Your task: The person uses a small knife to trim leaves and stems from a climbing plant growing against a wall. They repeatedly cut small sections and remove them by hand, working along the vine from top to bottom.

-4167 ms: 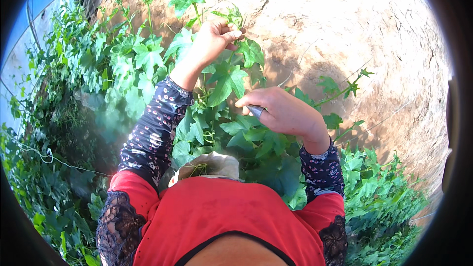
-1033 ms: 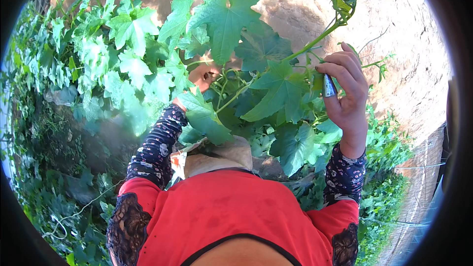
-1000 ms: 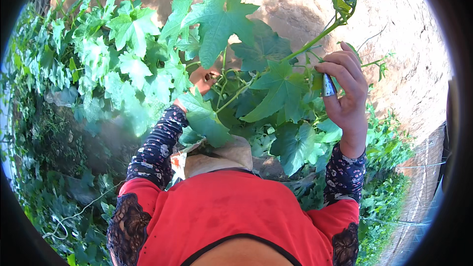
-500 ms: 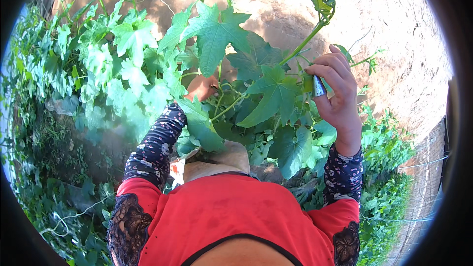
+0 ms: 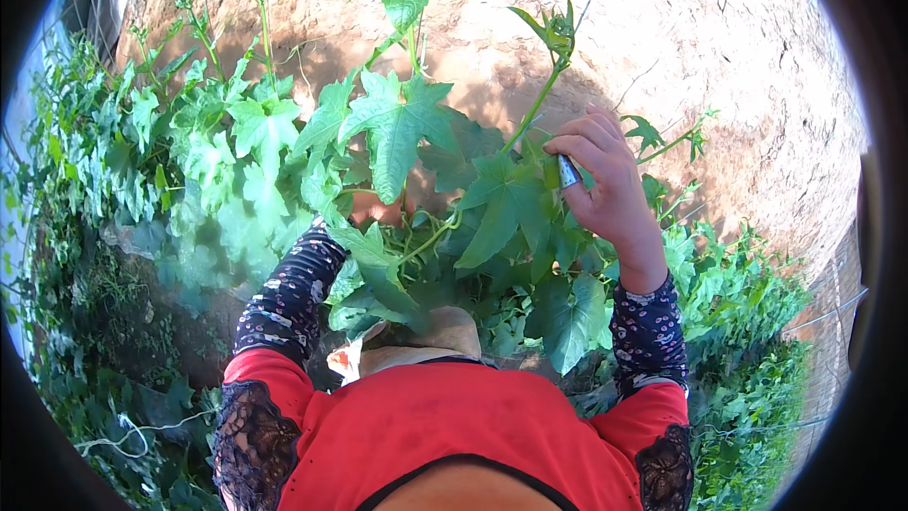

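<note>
My right hand (image 5: 605,175) is raised on the right side of a leafy vine. Its fingers are curled toward the thumb, around a small silvery tube-like piece (image 5: 568,171) at the thumb's tip; I cannot tell whether it is worn or held. Beside this piece are a lobed green leaf (image 5: 506,203) and a thick upright shoot (image 5: 534,112) with a budding tip. My left hand (image 5: 376,210) reaches in among the leaves on the left. Leaves cover most of it, so its fingers and anything in them are hidden.
Dense vine foliage (image 5: 104,161) spreads along the left, and more greenery (image 5: 747,397) grows at the lower right. Beyond the plants lies sunlit bare brown ground (image 5: 681,28). A pale string (image 5: 142,428) runs through the lower left; thin wires (image 5: 823,312) cross at the right edge.
My right hand and the budding shoot have shifted left in the picture, the hand slightly lower. My left hand has sunk further behind the leaves. The view itself has moved a little.
</note>
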Motion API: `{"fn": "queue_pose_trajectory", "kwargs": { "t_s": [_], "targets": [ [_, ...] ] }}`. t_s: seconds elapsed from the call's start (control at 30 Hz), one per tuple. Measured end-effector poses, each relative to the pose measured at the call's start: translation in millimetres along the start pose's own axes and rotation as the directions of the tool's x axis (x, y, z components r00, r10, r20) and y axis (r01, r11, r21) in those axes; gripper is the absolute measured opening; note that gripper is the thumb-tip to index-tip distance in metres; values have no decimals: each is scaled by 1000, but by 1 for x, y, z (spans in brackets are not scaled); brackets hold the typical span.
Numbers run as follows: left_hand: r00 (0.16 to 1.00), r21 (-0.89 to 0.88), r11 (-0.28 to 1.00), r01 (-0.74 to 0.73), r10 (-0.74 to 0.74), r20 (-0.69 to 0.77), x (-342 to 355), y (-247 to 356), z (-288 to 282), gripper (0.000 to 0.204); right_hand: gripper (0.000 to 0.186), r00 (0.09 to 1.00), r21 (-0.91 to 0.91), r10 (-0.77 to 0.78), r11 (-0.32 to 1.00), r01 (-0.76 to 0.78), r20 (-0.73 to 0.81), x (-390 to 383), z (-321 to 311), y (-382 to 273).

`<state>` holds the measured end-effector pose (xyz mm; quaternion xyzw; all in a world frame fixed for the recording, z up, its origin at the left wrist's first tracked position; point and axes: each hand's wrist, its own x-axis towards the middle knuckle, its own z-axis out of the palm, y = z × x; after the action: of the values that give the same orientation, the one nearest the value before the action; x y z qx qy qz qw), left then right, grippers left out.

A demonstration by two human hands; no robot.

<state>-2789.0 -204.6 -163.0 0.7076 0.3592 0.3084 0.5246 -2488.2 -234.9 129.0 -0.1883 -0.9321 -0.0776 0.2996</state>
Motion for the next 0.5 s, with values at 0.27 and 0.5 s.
{"fn": "queue_pose_trajectory", "kwargs": {
  "t_s": [0.27, 0.5],
  "targets": [
    [965, 322, 943, 82, -156, 211, 16, 6, -14, 35, 18, 995, 121, -24, 992, 36, -100, 8, 6, 10],
    [985, 322, 942, 97, -138, 106, 10, -14, -16, 26, 17, 989, 199, -21, 979, 50, -144, 14, 20, 12]
  ]
}}
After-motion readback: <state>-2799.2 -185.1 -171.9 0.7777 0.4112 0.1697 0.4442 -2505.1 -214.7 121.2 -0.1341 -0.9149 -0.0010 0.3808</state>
